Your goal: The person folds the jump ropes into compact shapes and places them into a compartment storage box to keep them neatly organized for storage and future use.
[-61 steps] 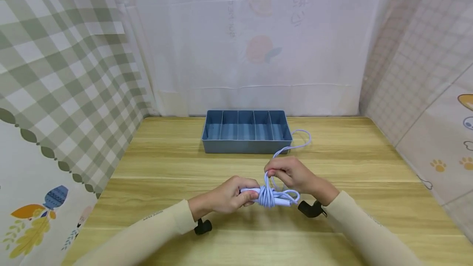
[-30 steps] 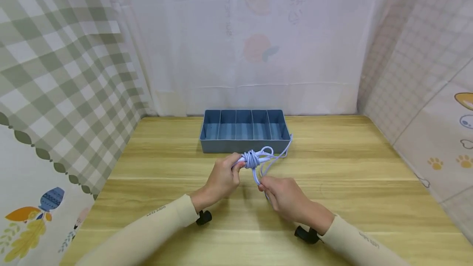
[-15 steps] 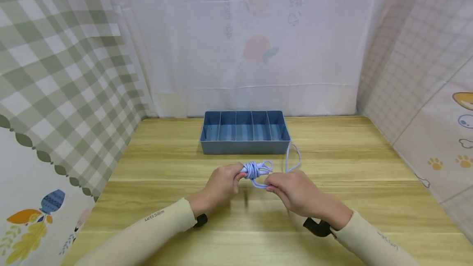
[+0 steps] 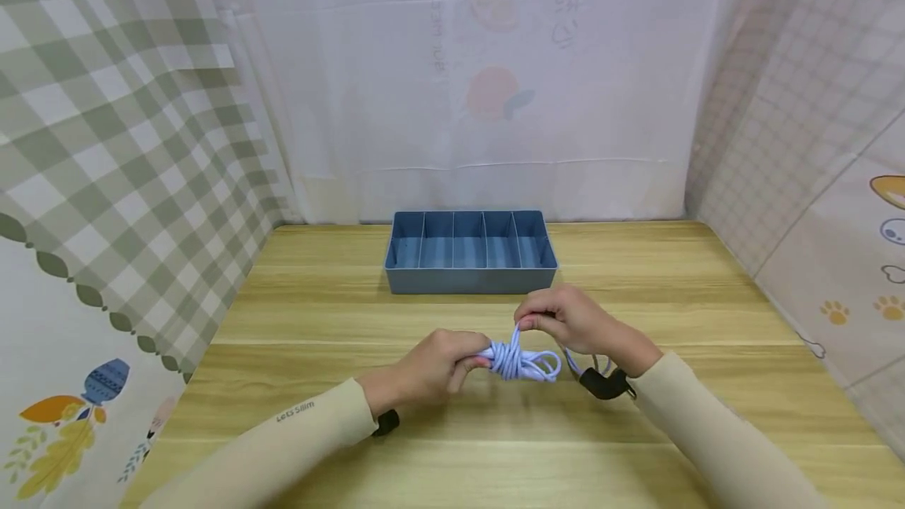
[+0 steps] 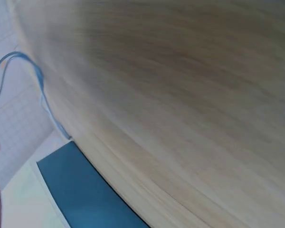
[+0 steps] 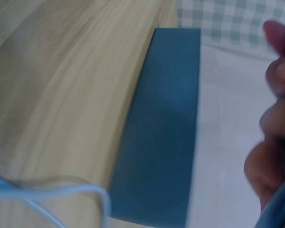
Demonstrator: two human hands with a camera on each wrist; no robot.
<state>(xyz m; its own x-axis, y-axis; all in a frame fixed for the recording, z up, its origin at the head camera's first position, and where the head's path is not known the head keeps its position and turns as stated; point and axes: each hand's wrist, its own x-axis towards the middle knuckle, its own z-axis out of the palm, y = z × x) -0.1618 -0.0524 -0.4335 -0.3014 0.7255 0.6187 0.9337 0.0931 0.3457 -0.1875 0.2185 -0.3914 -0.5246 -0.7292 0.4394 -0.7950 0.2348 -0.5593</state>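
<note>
– So, which step is this?
– Probably the winding: above the table [image 4: 318,320], in front of the tray [image 4: 472,281], the left hand [image 4: 440,364] grips one end of the rope bundle [image 4: 507,361], and the right hand [image 4: 571,318] pinches the loose strand [image 4: 515,335].
– And what does the next move need?
– I think, firm left grip and a turn around.

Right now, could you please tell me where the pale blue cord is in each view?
Head: just below the centre, the pale blue cord is bundled in the left hand, one strand rising to the right hand.
Left wrist: upper left, a loop running down towards the tray's corner.
Right wrist: a bend at lower left, another stretch at lower right.
Shared landmark: the blue-grey tray.
</note>
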